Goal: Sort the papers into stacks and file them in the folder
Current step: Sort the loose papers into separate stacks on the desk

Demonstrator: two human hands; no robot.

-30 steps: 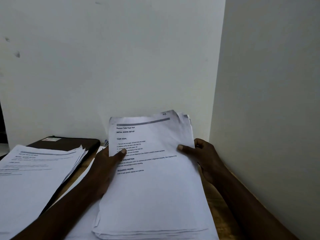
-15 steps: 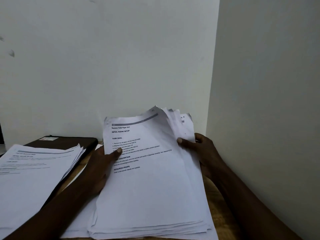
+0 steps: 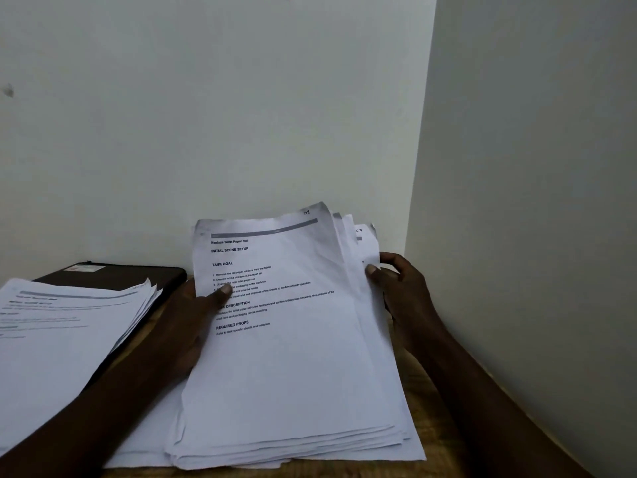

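A thick stack of printed white papers lies in front of me, its far end lifted and fanned. My left hand grips the stack's left edge, thumb on top of the first sheet. My right hand pinches the fanned right edges near the top corner. A second stack of papers rests at the left, partly on a dark brown folder that lies shut against the back wall.
A wooden table carries everything. White walls stand close behind and on the right, forming a corner just past the papers. A loose sheet pokes out under the main stack.
The top sheets have fanned further apart at the right corner, showing more page edges. My right thumb has shifted onto the lower sheets. The view has panned slightly.
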